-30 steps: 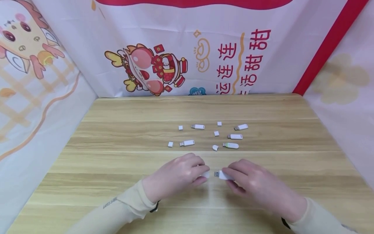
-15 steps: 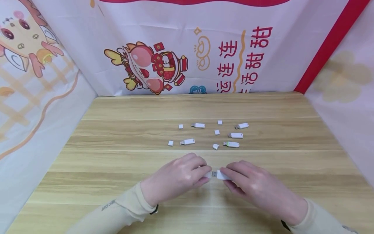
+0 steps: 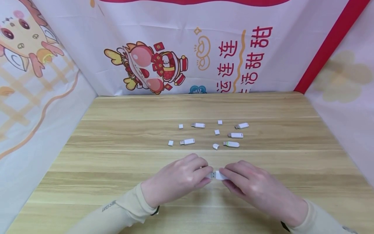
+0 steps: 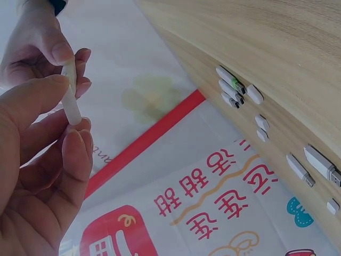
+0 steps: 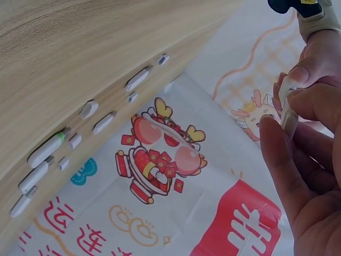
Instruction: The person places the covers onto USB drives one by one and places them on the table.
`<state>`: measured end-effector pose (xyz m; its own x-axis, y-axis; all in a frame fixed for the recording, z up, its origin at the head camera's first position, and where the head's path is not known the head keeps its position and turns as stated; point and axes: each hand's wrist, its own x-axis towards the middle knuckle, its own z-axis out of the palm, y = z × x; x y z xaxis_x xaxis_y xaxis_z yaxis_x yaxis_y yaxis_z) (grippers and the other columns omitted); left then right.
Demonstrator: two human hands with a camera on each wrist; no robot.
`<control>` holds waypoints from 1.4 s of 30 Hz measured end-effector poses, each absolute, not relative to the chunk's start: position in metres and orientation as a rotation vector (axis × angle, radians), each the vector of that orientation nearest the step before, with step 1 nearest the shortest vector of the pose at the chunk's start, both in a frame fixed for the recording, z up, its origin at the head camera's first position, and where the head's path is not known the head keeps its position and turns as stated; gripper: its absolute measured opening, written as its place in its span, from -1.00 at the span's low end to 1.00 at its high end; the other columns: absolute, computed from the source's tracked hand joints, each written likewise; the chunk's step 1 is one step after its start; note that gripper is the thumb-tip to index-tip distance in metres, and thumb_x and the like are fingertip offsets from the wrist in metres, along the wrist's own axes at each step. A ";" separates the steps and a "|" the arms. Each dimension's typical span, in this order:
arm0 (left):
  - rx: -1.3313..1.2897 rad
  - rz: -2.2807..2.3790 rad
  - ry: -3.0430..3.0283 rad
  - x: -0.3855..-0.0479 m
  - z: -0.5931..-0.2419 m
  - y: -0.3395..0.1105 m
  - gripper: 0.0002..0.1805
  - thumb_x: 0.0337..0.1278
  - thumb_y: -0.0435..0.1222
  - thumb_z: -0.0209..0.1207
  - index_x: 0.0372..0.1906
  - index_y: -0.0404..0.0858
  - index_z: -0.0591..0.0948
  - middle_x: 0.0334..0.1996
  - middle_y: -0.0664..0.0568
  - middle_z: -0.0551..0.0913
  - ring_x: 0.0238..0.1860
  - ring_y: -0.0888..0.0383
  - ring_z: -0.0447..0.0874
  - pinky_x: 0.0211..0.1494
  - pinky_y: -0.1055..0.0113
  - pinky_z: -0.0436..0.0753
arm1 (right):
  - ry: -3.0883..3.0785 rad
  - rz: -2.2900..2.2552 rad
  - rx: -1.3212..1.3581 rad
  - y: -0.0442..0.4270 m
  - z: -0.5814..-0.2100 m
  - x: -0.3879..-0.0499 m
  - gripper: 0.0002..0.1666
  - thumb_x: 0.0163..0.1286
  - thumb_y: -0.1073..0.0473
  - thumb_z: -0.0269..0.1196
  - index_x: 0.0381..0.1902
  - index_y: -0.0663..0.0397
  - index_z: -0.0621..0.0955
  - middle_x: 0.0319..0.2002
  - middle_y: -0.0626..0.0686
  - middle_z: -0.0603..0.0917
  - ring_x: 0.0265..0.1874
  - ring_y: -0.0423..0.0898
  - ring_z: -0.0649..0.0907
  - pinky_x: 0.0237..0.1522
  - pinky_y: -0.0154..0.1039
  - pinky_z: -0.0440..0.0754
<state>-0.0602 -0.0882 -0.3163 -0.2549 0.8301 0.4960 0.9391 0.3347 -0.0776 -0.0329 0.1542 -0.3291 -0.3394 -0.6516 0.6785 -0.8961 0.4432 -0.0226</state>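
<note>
Near the middle of the table, my right hand [image 3: 257, 185] pinches a white USB flash drive [image 3: 221, 175] by its body, metal plug pointing left. My left hand [image 3: 179, 177] holds a white cap [image 4: 72, 108] between thumb and fingers, mostly hidden by them in the head view. Cap and drive are lined up, and the cap's mouth meets the plug's tip; part of the metal still shows between them. From the right wrist, the drive [image 5: 290, 121] runs up toward the cap in the other hand.
Beyond the hands lie several uncapped drives, including a green-banded one [image 3: 232, 144] and a plain white one [image 3: 187, 141]. Loose caps lie by their plugs, among them a rounded cap [image 3: 216, 146] and a square cap [image 3: 170, 143]. A printed cloth [image 3: 175, 29] hangs behind the table.
The gap between cap and drive has closed: my left hand has moved slightly right and my right hand slightly left, bringing the plug to the cap. The things on the table lie as before.
</note>
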 end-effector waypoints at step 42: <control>-1.526 -0.399 -2.081 -0.065 -0.313 -0.092 -0.76 0.05 -0.29 0.44 -0.19 -0.30 0.72 -0.28 0.04 0.63 -0.28 0.22 0.57 -0.16 0.57 0.58 | -2.160 0.596 1.260 0.152 -0.325 -0.033 -0.57 0.58 0.12 -0.04 -0.07 0.30 0.69 -0.19 0.05 0.65 -0.26 -0.06 0.67 -0.22 -0.24 0.69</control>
<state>-0.0645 -0.0921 -0.3127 -0.2268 0.7903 0.5693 0.9448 0.3205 -0.0686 -0.0327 0.1521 -0.3250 -0.3989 -0.6334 0.6631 -0.8837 0.4586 -0.0937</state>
